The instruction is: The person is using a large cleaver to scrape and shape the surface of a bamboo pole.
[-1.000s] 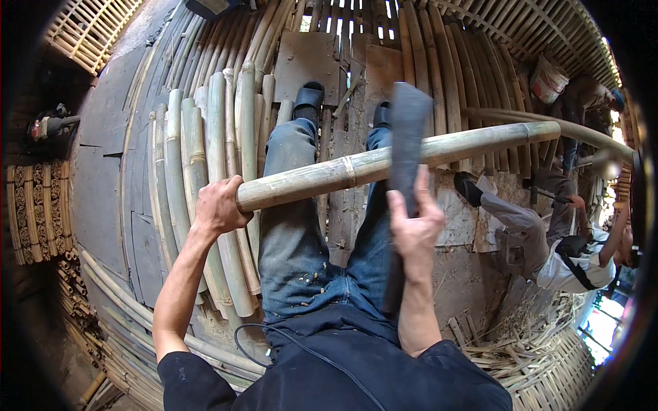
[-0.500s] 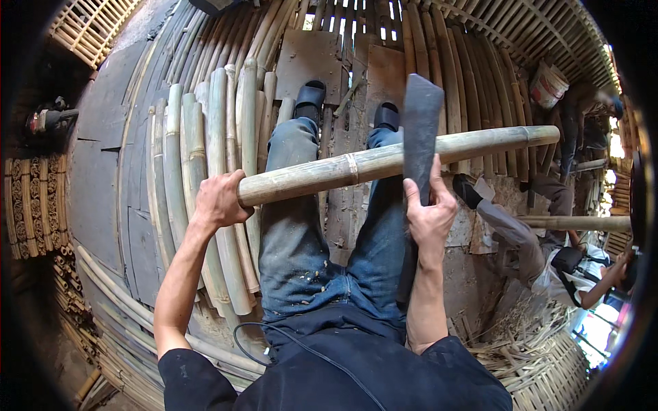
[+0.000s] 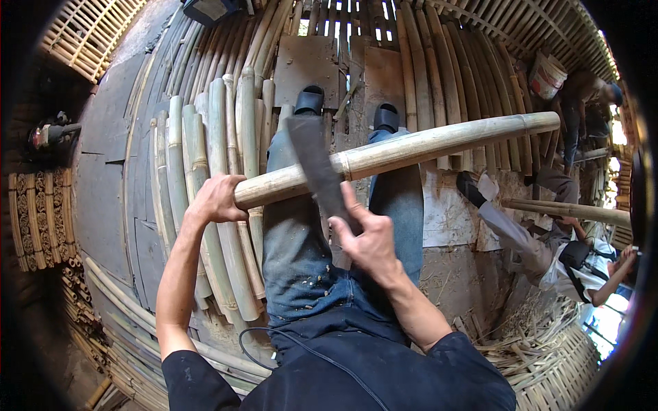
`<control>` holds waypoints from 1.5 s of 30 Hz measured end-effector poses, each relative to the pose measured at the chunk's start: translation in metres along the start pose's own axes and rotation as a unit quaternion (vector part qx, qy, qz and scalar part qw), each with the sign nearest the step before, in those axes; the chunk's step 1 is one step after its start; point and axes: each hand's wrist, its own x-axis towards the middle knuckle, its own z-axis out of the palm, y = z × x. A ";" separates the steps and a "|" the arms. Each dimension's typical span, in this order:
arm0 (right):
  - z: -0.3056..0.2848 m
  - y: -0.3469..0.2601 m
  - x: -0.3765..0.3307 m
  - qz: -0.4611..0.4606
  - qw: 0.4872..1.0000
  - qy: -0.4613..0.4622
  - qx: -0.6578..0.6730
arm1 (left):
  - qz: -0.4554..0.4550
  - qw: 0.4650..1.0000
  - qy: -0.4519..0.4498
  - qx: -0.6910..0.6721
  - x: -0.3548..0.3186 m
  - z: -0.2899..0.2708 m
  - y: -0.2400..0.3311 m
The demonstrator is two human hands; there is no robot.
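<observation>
l hand point(image 3: 218, 197) is wrapped round the near end of the bamboo pole point(image 3: 439, 145), fingers over the top, closed firm. r hand point(image 3: 370, 241) is closed on a long dark flat blade point(image 3: 314, 154), thumb & index stretched along it. pole sits crosswise over both jean legs point(image 3: 295, 240), its far end out to the r & a bit further fwd; can't tell from above if it rests on the thighs or just hangs off the l hand.

step in hand looks like blade work along the pole. blade lies over the stretch btwn the l hand & the nearest node ring point(image 3: 345, 165). can't tell if the edge touches the skin of the cane, blade hides it.

to do it well: l grip is prob the weak pt, bc that long far end will want to tip & roll, so clamp hard & brace the pole on the legs if poss. blade tip is fairly near the l knuckles, so stroke away from them, never toward. hold the edge at a low, even angle; too steep & it'll likely dig in. ease off at the node, it's raised & prob harder, could catch the edge. short, steady passes, turn the pole a little w/ the l hand btwn them. mind the knees under the cut line too. also watch the far end: co-worker point(image 3: 556, 270) w/ another pole point(image 3: 572, 212) is off to the r.
</observation>
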 end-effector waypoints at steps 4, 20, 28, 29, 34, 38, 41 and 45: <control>-0.041 0.009 0.012 0.032 0.992 0.120 0.009 | 0.014 1.000 0.007 -0.024 0.002 -0.001 -0.002; -0.095 0.021 0.024 0.065 0.964 0.250 -0.058 | 0.010 0.973 0.210 0.099 -0.021 0.035 0.024; 0.009 -0.003 -0.013 -0.022 0.998 -0.032 -0.040 | 0.019 0.963 0.244 0.111 -0.023 0.052 0.025; 0.013 -0.008 -0.015 -0.024 0.996 -0.066 -0.047 | 0.020 0.964 0.245 0.102 -0.024 0.053 0.025; -0.018 0.010 0.000 -0.052 0.998 0.019 -0.009 | 0.006 0.969 0.232 0.082 -0.024 0.050 0.021; -0.068 0.014 0.026 0.038 0.986 0.138 -0.089 | -0.004 0.973 0.214 0.080 -0.022 0.044 0.021; -0.053 0.031 0.032 -0.040 0.988 0.143 -0.046 | -0.026 0.988 0.134 0.078 -0.015 0.031 0.029; -0.006 0.009 0.013 -0.073 0.995 -0.006 -0.063 | -0.013 0.990 0.109 0.091 -0.015 0.027 0.026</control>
